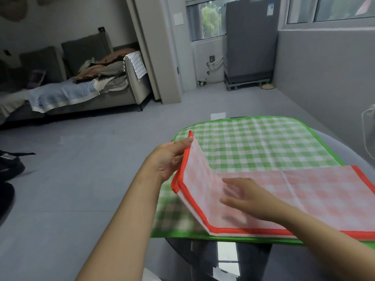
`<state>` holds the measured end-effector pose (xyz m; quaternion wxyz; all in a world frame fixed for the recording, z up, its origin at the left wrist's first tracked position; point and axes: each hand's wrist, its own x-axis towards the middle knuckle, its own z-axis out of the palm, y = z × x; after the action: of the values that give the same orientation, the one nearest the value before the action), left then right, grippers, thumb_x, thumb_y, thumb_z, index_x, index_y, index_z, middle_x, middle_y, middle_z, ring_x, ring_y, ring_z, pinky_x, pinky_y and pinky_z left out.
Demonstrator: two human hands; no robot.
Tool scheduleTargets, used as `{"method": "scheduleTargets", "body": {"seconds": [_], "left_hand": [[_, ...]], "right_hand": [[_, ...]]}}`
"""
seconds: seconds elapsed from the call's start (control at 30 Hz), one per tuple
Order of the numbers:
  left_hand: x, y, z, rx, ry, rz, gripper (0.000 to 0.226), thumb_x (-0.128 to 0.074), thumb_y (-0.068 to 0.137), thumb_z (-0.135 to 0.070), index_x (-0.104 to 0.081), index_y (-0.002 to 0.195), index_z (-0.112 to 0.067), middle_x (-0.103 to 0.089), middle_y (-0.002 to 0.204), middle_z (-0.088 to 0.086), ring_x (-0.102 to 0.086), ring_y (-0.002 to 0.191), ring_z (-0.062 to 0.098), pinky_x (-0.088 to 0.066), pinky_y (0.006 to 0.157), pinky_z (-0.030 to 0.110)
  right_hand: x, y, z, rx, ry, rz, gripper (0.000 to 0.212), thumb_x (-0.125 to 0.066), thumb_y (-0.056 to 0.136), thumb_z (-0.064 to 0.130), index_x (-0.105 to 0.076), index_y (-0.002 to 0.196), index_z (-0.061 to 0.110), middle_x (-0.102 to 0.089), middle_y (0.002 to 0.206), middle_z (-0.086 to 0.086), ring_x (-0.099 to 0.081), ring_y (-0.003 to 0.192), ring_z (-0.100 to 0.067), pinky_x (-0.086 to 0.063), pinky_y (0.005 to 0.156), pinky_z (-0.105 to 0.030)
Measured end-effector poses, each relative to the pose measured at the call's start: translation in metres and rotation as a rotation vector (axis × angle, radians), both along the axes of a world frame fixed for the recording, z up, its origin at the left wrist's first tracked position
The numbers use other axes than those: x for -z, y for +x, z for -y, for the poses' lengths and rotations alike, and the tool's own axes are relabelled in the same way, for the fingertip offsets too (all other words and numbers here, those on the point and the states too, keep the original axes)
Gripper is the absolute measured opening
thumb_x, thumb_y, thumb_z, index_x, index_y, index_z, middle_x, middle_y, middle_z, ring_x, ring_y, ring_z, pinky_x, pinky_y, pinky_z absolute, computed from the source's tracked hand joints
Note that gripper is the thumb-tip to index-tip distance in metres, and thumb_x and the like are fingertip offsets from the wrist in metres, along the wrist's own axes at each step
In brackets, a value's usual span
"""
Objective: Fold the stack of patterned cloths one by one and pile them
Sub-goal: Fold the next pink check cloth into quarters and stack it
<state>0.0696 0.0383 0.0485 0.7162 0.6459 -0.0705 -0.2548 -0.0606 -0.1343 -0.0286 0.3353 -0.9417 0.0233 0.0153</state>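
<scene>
Table [233, 258], dark and glossy, under a green checked cloth [263, 147] spread flat across it. On top of that, nearer the front edge, a pink checked cloth [316, 191] with orange border, already doubled, its left end lifted and tilted upright. Left hand [172, 159] pinching that raised end at the orange border, thumb near the top corner. Right hand [245, 199] blurred, fingers straight and spread, gripping nothing, over the flat part of the pink cloth; contact unclear.
</scene>
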Motion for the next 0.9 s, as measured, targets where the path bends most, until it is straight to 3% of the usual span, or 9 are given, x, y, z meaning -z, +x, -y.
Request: {"method": "scheduleTargets", "body": {"seconds": [0.1,0.17,0.23,0.37,0.47,0.67,0.8,0.9], "left_hand": [[0.001,-0.012,0.029,0.009,-0.024,0.008,0.015,-0.068,0.083,-0.017,-0.060,0.078,-0.006,-0.062,0.055,0.001,-0.057,0.043,0.009,-0.049,0.046,0.018],[0.004,-0.020,0.047,0.018,-0.020,0.033,0.014,-0.070,0.082,-0.017,-0.059,0.078,-0.008,-0.061,0.057,0.000,-0.056,0.045,0.009,-0.048,0.047,0.016],[0.008,-0.028,0.065,0.034,-0.018,0.043,0.015,-0.072,0.081,-0.015,-0.058,0.077,-0.010,-0.060,0.056,-0.001,-0.055,0.044,0.008,-0.048,0.047,0.017],[0.022,-0.045,0.097,0.033,0.033,0.075,0.018,-0.077,0.076,-0.014,-0.060,0.077,-0.010,-0.062,0.057,0.001,-0.057,0.046,0.011,-0.052,0.053,0.022],[0.037,-0.059,0.117,0.033,0.080,0.096,0.021,-0.079,0.074,-0.012,-0.059,0.078,-0.008,-0.061,0.064,0.006,-0.057,0.052,0.017,-0.054,0.063,0.031],[0.059,-0.076,0.139,0.049,0.158,0.137,0.024,-0.078,0.075,-0.006,-0.056,0.084,-0.005,-0.062,0.070,0.007,-0.061,0.053,0.018,-0.057,0.056,0.030],[0.070,-0.083,0.147,0.082,0.242,0.199,0.027,-0.078,0.075,-0.008,-0.055,0.088,-0.004,-0.063,0.077,0.007,-0.064,0.060,0.018,-0.059,0.059,0.034],[0.077,-0.086,0.151,0.098,0.290,0.212,0.027,-0.078,0.076,-0.009,-0.055,0.090,-0.005,-0.064,0.084,0.009,-0.065,0.064,0.020,-0.058,0.058,0.032]], "right_hand": [[-0.017,-0.011,0.018,0.170,0.264,0.054,0.040,-0.053,0.090,0.041,-0.054,0.127,0.025,-0.062,0.118,0.009,-0.058,0.101,-0.004,-0.047,0.086,-0.019],[-0.027,-0.020,0.030,0.241,0.487,0.060,0.027,-0.051,0.093,0.034,-0.062,0.115,0.023,-0.069,0.102,0.004,-0.065,0.087,-0.008,-0.051,0.081,-0.025],[-0.034,-0.029,0.041,0.288,0.636,0.085,0.023,-0.049,0.094,0.030,-0.065,0.107,0.020,-0.071,0.093,-0.001,-0.067,0.079,-0.012,-0.052,0.078,-0.030],[-0.040,-0.049,0.054,0.306,0.718,0.084,0.026,-0.044,0.095,0.031,-0.065,0.104,0.018,-0.072,0.085,-0.006,-0.067,0.073,-0.017,-0.050,0.070,-0.029],[-0.036,-0.061,0.058,0.324,0.682,0.036,0.025,-0.046,0.094,0.033,-0.062,0.104,0.016,-0.071,0.077,-0.004,-0.066,0.068,-0.016,-0.048,0.063,-0.029],[-0.015,-0.077,0.059,0.401,0.429,0.022,0.025,-0.063,0.084,0.036,-0.052,0.101,0.021,-0.064,0.061,0.000,-0.054,0.047,-0.002,-0.039,0.052,-0.020],[0.000,-0.078,0.059,0.401,0.251,0.006,0.030,-0.067,0.081,0.026,-0.045,0.100,0.020,-0.063,0.061,0.002,-0.053,0.048,0.000,-0.039,0.050,-0.015],[0.007,-0.077,0.057,0.400,0.156,-0.006,0.031,-0.066,0.080,0.024,-0.041,0.099,0.019,-0.062,0.064,0.002,-0.054,0.056,-0.004,-0.041,0.058,-0.024]]}}
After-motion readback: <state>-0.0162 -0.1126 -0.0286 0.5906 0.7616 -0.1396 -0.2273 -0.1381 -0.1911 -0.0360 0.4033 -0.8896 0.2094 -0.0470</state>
